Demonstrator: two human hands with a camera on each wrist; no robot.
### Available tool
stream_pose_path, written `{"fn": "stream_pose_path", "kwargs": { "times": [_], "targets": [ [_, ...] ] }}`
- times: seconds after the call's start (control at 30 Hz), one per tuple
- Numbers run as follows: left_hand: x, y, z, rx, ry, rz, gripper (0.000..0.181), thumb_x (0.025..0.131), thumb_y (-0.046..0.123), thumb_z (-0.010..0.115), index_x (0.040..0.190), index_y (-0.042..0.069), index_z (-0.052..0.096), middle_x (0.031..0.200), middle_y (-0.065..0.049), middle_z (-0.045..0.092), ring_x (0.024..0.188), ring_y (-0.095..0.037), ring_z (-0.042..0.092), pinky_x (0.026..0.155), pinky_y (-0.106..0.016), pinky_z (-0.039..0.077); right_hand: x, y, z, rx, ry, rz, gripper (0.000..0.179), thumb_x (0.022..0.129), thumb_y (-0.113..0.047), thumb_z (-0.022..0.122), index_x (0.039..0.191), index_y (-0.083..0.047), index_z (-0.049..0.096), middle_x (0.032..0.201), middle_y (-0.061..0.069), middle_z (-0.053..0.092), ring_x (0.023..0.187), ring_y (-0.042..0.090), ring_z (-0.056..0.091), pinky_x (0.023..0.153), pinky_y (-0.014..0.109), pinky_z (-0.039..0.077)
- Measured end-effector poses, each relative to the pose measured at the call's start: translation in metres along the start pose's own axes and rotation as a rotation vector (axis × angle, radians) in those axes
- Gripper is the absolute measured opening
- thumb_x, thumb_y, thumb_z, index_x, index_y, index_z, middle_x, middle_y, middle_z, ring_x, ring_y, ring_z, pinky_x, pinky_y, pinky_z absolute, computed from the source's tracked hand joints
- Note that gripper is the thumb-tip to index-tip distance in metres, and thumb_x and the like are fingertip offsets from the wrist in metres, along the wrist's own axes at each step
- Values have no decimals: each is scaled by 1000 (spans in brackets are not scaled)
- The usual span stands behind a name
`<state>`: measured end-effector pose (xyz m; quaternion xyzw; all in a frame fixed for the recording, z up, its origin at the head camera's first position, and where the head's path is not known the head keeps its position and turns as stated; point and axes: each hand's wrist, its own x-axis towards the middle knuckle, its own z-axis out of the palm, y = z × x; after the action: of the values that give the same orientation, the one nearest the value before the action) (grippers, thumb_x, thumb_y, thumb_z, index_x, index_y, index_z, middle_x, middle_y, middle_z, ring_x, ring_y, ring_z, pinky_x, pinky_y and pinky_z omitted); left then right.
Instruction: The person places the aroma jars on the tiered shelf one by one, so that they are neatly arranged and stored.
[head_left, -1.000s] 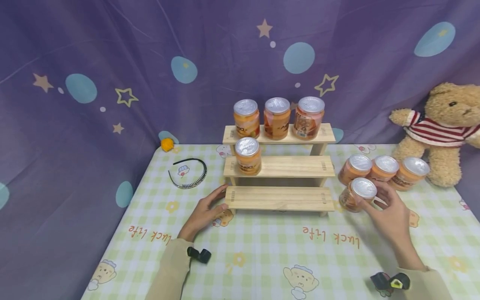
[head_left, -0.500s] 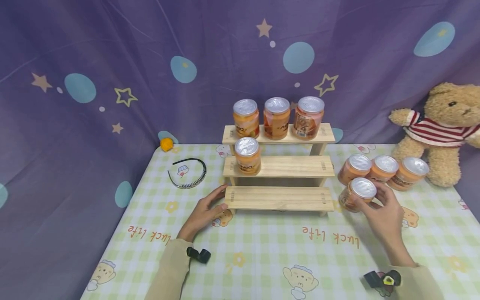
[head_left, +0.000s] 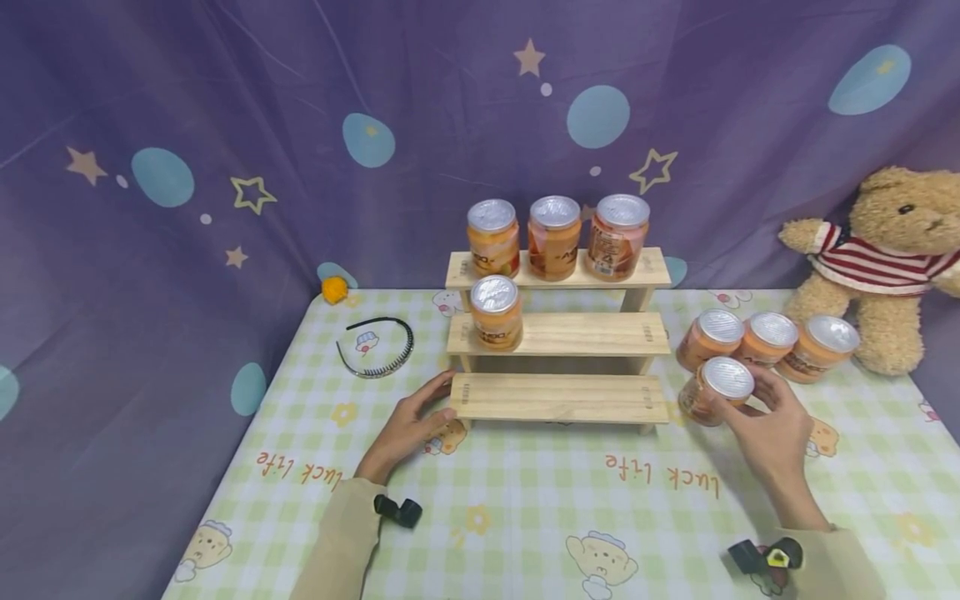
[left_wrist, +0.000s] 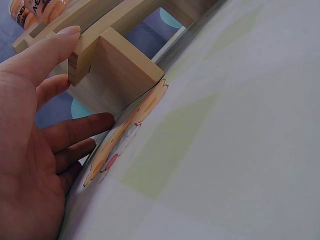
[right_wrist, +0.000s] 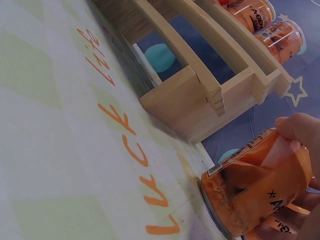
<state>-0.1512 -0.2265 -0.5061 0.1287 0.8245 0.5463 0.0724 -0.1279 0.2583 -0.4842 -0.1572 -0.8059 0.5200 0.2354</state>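
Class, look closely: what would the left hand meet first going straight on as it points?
The left hand would first meet the lowest wooden step at its left end; the fingertips seem to touch it, though exact contact is unclear.

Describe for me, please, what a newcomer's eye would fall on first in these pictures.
Probably the stepped wooden rack near the back of the table, with three orange cans on its top step and one can at the left end of its middle step. The striped-shirted teddy bear at the far right likely comes next, followed by the right hand, gripping another can to the right of the rack.
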Motion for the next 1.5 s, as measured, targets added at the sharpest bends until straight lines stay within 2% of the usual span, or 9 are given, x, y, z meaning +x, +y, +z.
{"fn": "stream_pose_path", "kwargs": {
  "times": [0.4,0.6,0.73,1.03,1.3,1.5],
  "targets": [
    [1,1,0,-12,-2,-13,62,96,20,67,153,24,43,149,-12,55,143,-34,47,123,-61,21,1,-13,-8,38,15,14,58,68,-3,91,121,-9,68,100,-30,61,93,-14,59,69,2,51],
    [2,1,1,-21,0,-10,64,96,16,66,154,20,41,150,-16,53,143,-37,46,123,-62,21,1,-24,-14,40,46,-49,58,66,0,90,119,-9,70,95,-33,61,89,-13,60,67,2,51],
    [2,2,1,-14,-2,-5,63,96,16,66,154,21,42,149,-15,54,142,-36,48,123,-61,22,1,-32,-18,38,62,-88,57,65,2,90,117,-8,70,93,-34,61,88,-14,61,66,2,51],
    [1,1,1,-32,-6,-1,61,97,18,66,153,24,43,150,-13,54,143,-34,47,123,-61,21,4,-46,-21,77,55,-118,60,63,8,89,118,-5,71,95,-32,65,89,-11,64,66,4,52],
    [1,0,1,-24,0,-8,63,96,15,66,154,20,41,151,-16,52,142,-37,47,123,-62,22,4,-61,-24,83,36,-141,58,65,9,87,119,-4,70,99,-32,66,91,-13,65,66,4,52],
    [0,0,0,-14,-7,-2,61,97,19,66,152,26,43,151,-11,53,142,-33,49,123,-59,24,5,-75,-24,105,8,-176,58,63,12,86,117,-2,70,100,-30,68,90,-11,66,67,4,53]
  ]
}}
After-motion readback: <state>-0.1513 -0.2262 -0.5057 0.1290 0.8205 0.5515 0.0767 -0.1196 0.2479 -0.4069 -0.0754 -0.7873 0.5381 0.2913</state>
